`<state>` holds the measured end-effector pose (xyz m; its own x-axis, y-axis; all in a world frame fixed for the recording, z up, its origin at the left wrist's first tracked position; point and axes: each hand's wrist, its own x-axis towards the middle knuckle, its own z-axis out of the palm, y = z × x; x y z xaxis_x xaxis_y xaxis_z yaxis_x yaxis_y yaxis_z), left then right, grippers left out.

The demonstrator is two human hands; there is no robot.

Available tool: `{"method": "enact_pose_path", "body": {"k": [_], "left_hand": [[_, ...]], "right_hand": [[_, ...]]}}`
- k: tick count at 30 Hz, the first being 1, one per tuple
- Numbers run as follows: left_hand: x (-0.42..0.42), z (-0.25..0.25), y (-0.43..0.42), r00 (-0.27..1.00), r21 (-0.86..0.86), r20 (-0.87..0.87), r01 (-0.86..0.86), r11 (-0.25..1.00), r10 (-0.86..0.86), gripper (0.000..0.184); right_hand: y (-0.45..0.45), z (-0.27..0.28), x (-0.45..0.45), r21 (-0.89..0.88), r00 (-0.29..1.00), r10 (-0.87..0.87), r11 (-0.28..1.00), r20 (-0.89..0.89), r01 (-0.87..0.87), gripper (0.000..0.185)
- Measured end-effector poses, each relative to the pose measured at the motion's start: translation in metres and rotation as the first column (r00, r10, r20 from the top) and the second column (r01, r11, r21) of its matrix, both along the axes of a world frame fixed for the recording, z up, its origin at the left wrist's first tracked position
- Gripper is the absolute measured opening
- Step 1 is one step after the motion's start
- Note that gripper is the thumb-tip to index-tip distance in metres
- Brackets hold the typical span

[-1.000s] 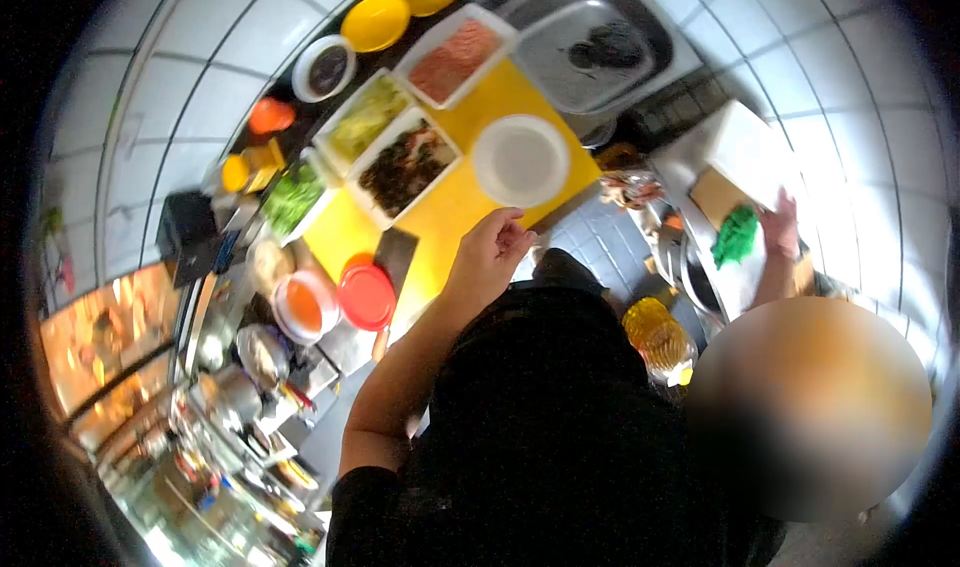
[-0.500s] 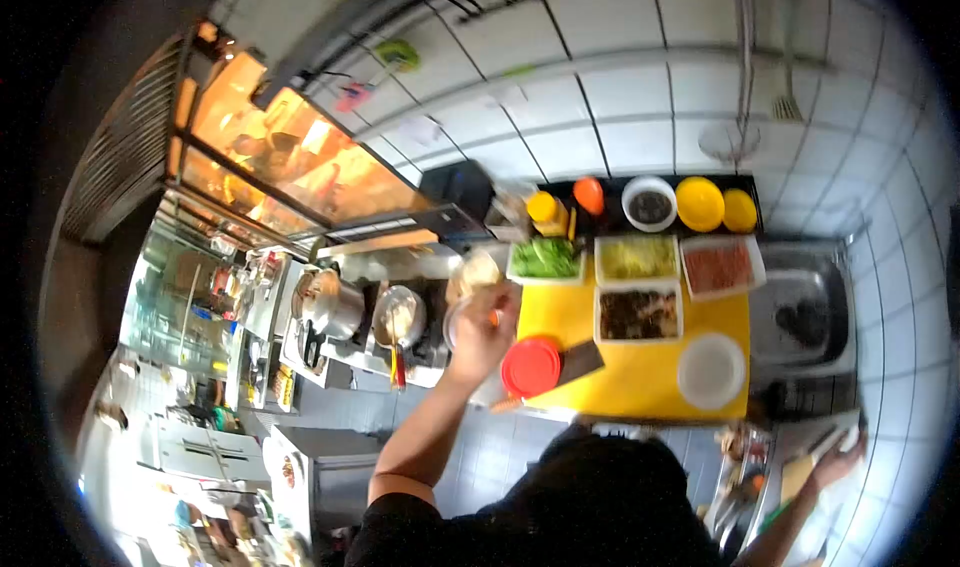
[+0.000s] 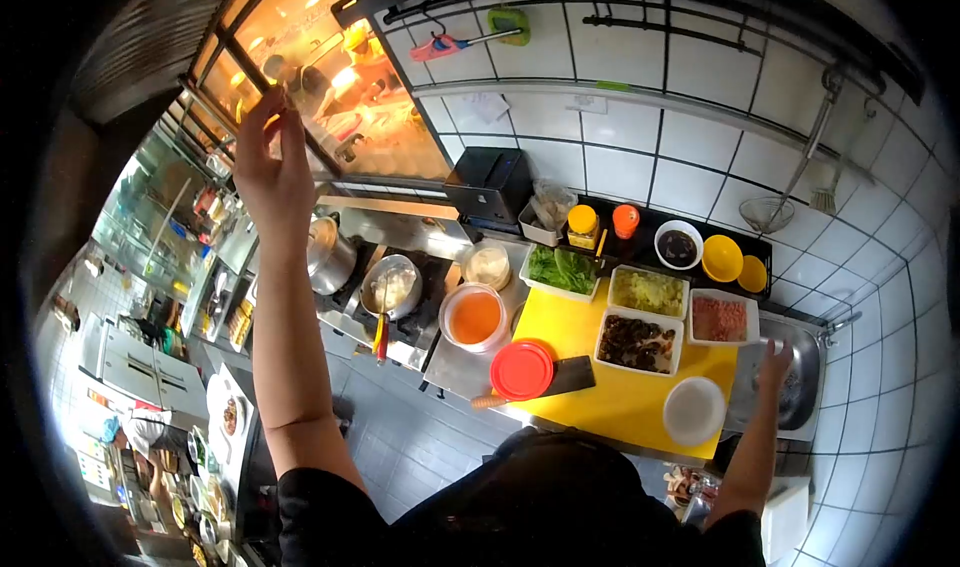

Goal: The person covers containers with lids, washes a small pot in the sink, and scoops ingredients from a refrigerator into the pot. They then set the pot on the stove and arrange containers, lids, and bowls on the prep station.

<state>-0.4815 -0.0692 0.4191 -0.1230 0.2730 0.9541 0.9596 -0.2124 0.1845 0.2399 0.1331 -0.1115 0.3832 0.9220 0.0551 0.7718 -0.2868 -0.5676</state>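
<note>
My left hand (image 3: 272, 172) is raised high at the upper left, in front of the lit window, with its fingertips drawn together; anything between them is too small to make out. Low over the sink (image 3: 742, 392), my right hand (image 3: 773, 367) has its fingers apart and holds nothing visible. Beside it is a white container of pinkish minced food (image 3: 720, 319). On the yellow board (image 3: 610, 417) are a white round lid or plate (image 3: 694, 411), containers of dark pieces (image 3: 637, 344) and pale green shreds (image 3: 648, 292), a red lid (image 3: 522, 370) and a cleaver (image 3: 568, 377).
Leafy greens (image 3: 562, 269), a tub of orange liquid (image 3: 475, 318) and a pan (image 3: 391, 287) on the stove lie left. Yellow bowls (image 3: 722, 258) line the wall. A strainer (image 3: 767, 214) hangs at right. A person (image 3: 148, 431) is at the far lower left.
My left hand has risen up and left, away from the orange tub. My right hand has moved from the far right to over the sink. The camera view has turned.
</note>
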Motion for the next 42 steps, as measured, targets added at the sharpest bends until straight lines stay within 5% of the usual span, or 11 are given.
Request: {"method": "enact_pose_path", "body": {"k": [7,11,14,17,22,31,35,36,38,41,42], "left_hand": [[-0.022,-0.057,-0.024,0.988,-0.185,0.08,-0.115,0.976,0.132,0.028],[-0.015,-0.065,-0.034,0.985,-0.209,-0.015,-0.172,0.963,0.173,0.03],[-0.012,-0.065,-0.044,0.991,-0.208,-0.056,-0.131,0.969,0.122,0.032],[-0.012,-0.059,-0.052,0.991,-0.236,-0.073,-0.123,0.964,0.109,0.033],[-0.015,-0.04,-0.054,0.99,-0.257,-0.089,-0.133,0.957,0.113,0.028],[-0.025,0.115,0.072,0.872,0.142,-0.479,-0.038,0.989,0.102,0.022],[-0.024,0.182,0.138,0.885,-0.082,-0.463,-0.095,0.992,0.046,0.025],[-0.035,0.196,0.157,0.832,-0.023,-0.541,-0.161,0.987,0.123,0.027],[-0.013,0.218,0.154,0.925,-0.353,-0.356,-0.269,0.896,0.137,0.03],[-0.055,0.235,0.199,0.898,-0.503,-0.406,-0.068,0.861,-0.166,0.038],[-0.046,0.234,0.197,0.94,-0.585,-0.262,0.024,0.811,-0.216,0.039]], "right_hand": [[0.032,-0.08,0.024,-0.209,0.986,0.165,0.964,-0.027,-0.166,0.061],[0.033,-0.051,0.001,-0.251,0.764,-0.135,0.967,-0.631,-0.037,0.048],[0.05,-0.068,-0.004,-0.166,0.597,-0.276,0.958,-0.753,0.233,0.039],[0.077,-0.119,0.017,-0.12,0.583,-0.121,0.992,-0.804,0.042,0.033],[0.047,-0.051,-0.025,-0.12,0.77,-0.176,0.984,-0.613,0.129,0.015],[0.018,-0.07,0.016,0.002,0.769,-0.088,0.993,-0.633,0.115,0.015],[-0.014,-0.058,0.042,0.012,0.666,-0.137,0.977,-0.733,0.214,0.014],[-0.029,-0.047,0.047,-0.013,0.738,-0.173,0.976,-0.653,0.218,0.013],[-0.054,-0.023,0.05,-0.058,0.847,-0.235,0.97,-0.476,0.236,0.012],[-0.09,-0.037,0.079,0.155,0.75,-0.141,0.938,-0.646,0.31,0.01],[-0.103,-0.034,0.086,0.167,0.746,-0.152,0.927,-0.648,0.334,0.011]]}}
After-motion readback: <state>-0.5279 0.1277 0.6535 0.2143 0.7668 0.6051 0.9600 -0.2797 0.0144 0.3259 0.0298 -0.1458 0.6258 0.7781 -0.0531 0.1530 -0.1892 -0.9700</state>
